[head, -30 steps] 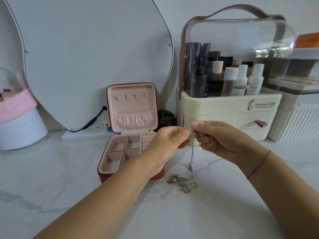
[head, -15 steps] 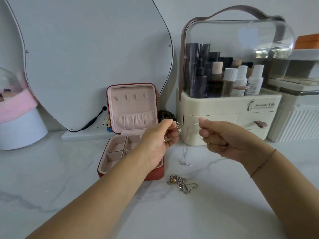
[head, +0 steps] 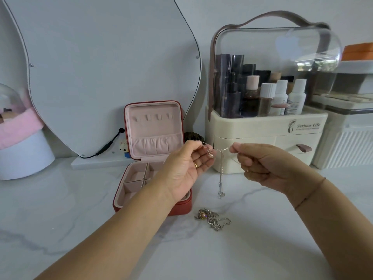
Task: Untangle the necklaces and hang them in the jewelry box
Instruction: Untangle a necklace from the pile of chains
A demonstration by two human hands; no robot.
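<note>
Chain (head: pixel 221 148) runs taut between left hand (head: pixel 185 170) and right hand (head: pixel 260 164), each pinching one end in curled fingers, probably to keep it straight for hooking, while the open jewelry box (head: pixel 155 126) sits just behind the left hand and tangled necklaces (head: pixel 212 218) lie below both.

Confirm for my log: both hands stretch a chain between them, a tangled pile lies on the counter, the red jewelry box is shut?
No: the head view shows the red jewelry box open, lid upright. The left hand and right hand stretch a chain; the tangled pile lies on the counter.
</note>
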